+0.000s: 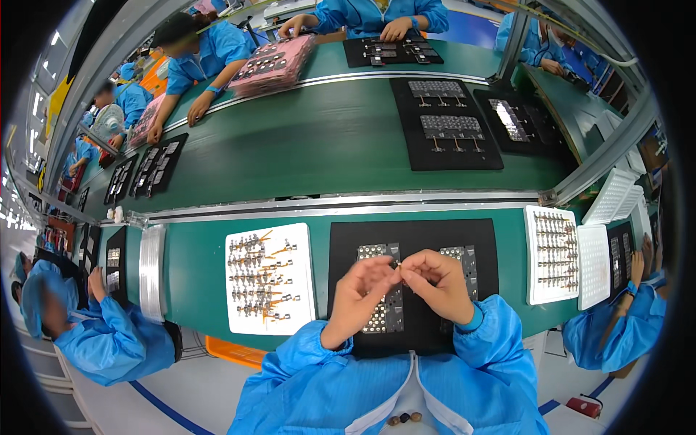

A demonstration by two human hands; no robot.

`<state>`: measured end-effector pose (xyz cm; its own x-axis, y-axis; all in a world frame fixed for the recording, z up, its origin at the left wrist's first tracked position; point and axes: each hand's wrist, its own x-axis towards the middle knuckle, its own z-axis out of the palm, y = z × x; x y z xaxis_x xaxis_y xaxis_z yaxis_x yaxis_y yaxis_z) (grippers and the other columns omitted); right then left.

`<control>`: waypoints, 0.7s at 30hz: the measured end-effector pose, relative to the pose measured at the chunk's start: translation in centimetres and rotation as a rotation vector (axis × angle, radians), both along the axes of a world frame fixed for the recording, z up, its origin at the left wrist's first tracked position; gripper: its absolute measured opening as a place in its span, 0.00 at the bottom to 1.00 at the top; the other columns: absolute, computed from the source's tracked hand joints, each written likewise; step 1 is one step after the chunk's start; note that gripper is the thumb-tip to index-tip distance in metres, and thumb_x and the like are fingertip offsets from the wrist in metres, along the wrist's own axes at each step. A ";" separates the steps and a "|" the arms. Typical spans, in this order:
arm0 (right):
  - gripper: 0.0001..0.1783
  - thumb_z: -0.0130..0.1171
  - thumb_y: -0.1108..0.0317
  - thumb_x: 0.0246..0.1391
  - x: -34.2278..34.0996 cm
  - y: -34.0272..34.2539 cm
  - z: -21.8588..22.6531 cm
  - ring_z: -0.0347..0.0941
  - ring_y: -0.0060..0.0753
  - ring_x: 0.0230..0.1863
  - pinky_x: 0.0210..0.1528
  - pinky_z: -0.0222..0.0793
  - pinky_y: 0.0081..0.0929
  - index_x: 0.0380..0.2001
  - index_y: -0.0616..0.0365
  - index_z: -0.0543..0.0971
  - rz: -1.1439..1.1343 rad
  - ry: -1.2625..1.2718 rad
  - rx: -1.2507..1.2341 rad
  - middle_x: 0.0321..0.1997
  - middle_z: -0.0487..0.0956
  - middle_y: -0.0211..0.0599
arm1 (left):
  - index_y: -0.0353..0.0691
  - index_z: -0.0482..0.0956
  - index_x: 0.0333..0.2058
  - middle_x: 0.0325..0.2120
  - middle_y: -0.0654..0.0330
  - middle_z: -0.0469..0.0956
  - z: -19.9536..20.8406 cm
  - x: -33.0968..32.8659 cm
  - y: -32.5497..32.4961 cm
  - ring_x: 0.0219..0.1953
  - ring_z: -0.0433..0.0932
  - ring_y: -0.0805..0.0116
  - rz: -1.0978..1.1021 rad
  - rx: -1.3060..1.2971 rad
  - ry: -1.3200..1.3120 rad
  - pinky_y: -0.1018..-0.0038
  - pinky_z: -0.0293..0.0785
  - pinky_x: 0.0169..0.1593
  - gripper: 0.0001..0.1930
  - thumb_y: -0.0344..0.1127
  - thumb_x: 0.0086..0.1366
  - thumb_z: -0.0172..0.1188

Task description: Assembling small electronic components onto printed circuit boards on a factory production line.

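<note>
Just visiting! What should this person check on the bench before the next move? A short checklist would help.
1. Left hand and right hand meeting over the mat: ok.
2. Left board and right board lying on the mat: ok.
3. Left board fully visible: not ok, partly covered by the hands.
4. Parts left in the left tray: ok.
5. Item properly gripped between the fingers: cannot tell, too small.

We cannot name the tiny piece (398, 266) where our left hand (360, 293) and right hand (438, 286) meet; it is too small. Our left hand hides part of the left board (394, 310), our right hand part of the right board (470, 272). The lower edge cuts off our jacket (471, 391), the upper edge the worker (353, 18) opposite.
</note>
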<state>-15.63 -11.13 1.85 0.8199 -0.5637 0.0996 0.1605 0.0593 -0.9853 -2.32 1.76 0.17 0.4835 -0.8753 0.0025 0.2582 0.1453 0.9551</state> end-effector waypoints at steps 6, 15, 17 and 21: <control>0.04 0.62 0.74 0.61 0.7 -0.8 -1.0 0.65 0.08 0.22 0.24 0.58 0.12 0.38 0.61 0.81 -0.009 0.127 -0.080 0.29 0.80 0.25 | 0.33 0.83 0.42 0.36 0.54 0.83 1.0 1.3 -0.7 0.37 0.82 0.64 0.308 -0.026 -0.844 0.72 0.77 0.42 0.13 0.20 0.58 0.68; 0.04 0.65 0.76 0.55 1.4 -1.5 -0.1 0.67 0.30 0.25 0.27 0.62 0.27 0.35 0.60 0.82 -0.040 0.107 -0.554 0.26 0.76 0.34 | 0.34 0.86 0.39 0.34 0.54 0.84 0.0 1.8 -0.7 0.33 0.82 0.58 0.243 0.006 -0.990 0.69 0.76 0.37 0.11 0.22 0.56 0.70; 0.04 0.65 0.76 0.55 1.4 -1.5 -0.2 0.68 0.31 0.25 0.27 0.63 0.27 0.34 0.61 0.82 -0.044 0.109 -0.563 0.26 0.76 0.34 | 0.34 0.86 0.40 0.33 0.54 0.84 0.0 1.8 -0.7 0.33 0.82 0.58 0.216 -0.003 -1.048 0.69 0.76 0.36 0.12 0.22 0.55 0.69; 0.04 0.66 0.77 0.54 1.5 -1.5 -0.3 0.69 0.34 0.26 0.28 0.64 0.29 0.34 0.61 0.82 -0.046 0.113 -0.586 0.27 0.77 0.35 | 0.34 0.86 0.39 0.34 0.54 0.84 -0.3 1.6 -0.8 0.33 0.82 0.58 0.205 -0.002 -1.024 0.69 0.76 0.36 0.12 0.21 0.54 0.69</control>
<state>-14.16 -12.62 1.59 0.8196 -0.4762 0.3185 0.0424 -0.5039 -0.8627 -0.76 0.93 -0.15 0.3885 -0.7766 0.4960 -0.7047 0.0964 0.7029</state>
